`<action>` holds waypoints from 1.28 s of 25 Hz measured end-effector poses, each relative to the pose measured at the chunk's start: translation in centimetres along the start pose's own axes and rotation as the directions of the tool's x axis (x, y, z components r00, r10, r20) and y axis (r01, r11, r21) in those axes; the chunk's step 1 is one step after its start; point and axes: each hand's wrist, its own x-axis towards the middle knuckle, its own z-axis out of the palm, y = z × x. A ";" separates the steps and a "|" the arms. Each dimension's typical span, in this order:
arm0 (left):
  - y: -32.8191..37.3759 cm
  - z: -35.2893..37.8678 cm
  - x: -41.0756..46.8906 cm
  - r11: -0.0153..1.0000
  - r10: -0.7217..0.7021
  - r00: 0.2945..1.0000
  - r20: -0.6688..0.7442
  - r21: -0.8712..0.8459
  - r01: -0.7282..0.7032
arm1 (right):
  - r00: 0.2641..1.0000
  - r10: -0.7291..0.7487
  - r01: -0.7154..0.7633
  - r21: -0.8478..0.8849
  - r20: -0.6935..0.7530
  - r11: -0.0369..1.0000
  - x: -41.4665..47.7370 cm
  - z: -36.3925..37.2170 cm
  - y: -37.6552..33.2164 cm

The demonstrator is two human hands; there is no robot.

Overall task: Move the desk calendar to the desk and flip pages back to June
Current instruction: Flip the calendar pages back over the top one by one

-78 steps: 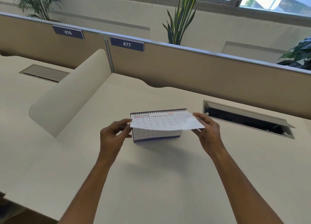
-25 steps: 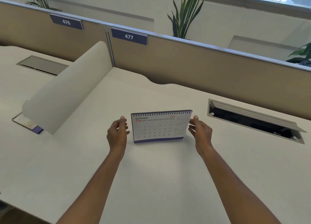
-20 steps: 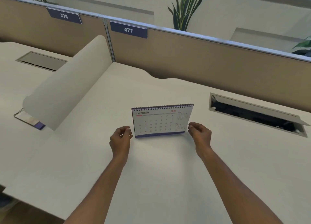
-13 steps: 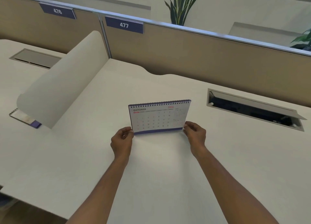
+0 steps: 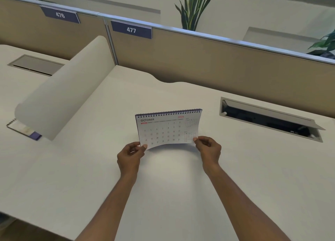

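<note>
The spiral-bound desk calendar (image 5: 167, 128) stands on the white desk (image 5: 172, 186), its front page reading OCTOBER 2026. That page is lifted off the stand and bows toward me. My left hand (image 5: 131, 154) pinches the page's lower left corner. My right hand (image 5: 208, 147) pinches its lower right corner. The stand behind the raised page is hidden.
A curved white divider (image 5: 63, 96) separates this desk from the left one, where a second spiral-bound item (image 5: 21, 129) lies flat. An open cable tray (image 5: 268, 117) is recessed at the right. A tan partition (image 5: 199, 59) labelled 477 closes the back.
The November page went over, showing October. Both hands dropped from the calendar's sides to its bottom corners and have now lifted the October page up from the stand.
</note>
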 end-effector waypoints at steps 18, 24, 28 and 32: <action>0.7 -1.3 -1.0 0.998 0.014 0.998 0.064 -0.057 -0.010 | 0.999 -0.045 0.045 0.013 0.001 0.999 -1.5 -1.0 -0.7; 0.8 -1.7 -1.6 1.000 0.023 0.998 0.058 0.003 -0.023 | 0.999 -0.049 0.050 -0.028 0.016 0.998 -1.6 -1.5 -0.6; 1.2 -1.7 -2.1 0.999 0.021 0.993 0.119 -0.036 -0.017 | 0.995 -0.044 0.038 0.063 0.088 0.997 -2.0 -1.7 -1.2; 1.8 -1.8 -2.6 0.997 0.011 0.990 0.142 -0.074 0.000 | 0.993 -0.076 0.069 0.069 0.093 0.995 -2.2 -2.0 -1.7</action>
